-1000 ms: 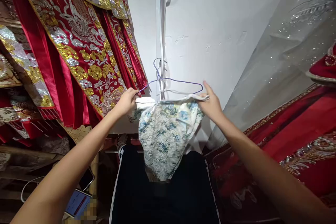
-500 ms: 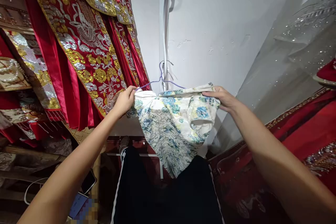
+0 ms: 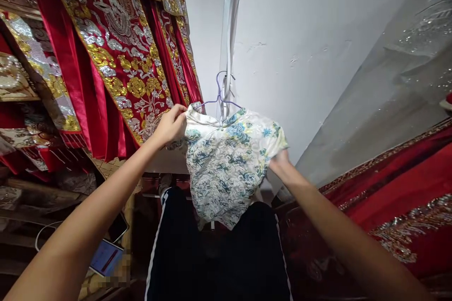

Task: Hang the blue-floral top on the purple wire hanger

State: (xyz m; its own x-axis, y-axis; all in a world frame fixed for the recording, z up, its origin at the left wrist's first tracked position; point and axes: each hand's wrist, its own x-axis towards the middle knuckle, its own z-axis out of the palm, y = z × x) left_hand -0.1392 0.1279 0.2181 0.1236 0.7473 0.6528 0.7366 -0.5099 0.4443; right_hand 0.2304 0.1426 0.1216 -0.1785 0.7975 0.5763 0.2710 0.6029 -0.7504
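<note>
A white short-sleeved shirt [image 3: 226, 174] with blue and green flowers hangs in front of me on a thin purple hanger [image 3: 219, 93]. My left hand [image 3: 172, 124] is closed on the shirt's left shoulder, near the collar, with the fingertips pinching the cloth. My right hand [image 3: 281, 164] is at the lower opening of the sleeve on the right. It looks slightly smeared by motion, and the sleeve hides its fingers. Beneath the collar, the hanger's arms go out of sight inside the shirt.
Red garments with gold and silver embroidery [image 3: 136, 87] hang at the left. A pale pole [image 3: 228, 23] stands against the white wall [image 3: 300, 19]. Sheer sparkling fabric [image 3: 367, 99] and red cloth [image 3: 388, 202] are at the right. A lit phone [image 3: 106, 257] lies at lower left.
My right hand has moved from the shirt's right shoulder down to the sleeve opening. That shoulder now slopes down over the hanger, and the sleeve is spread outward. My left hand still grips its shoulder.
</note>
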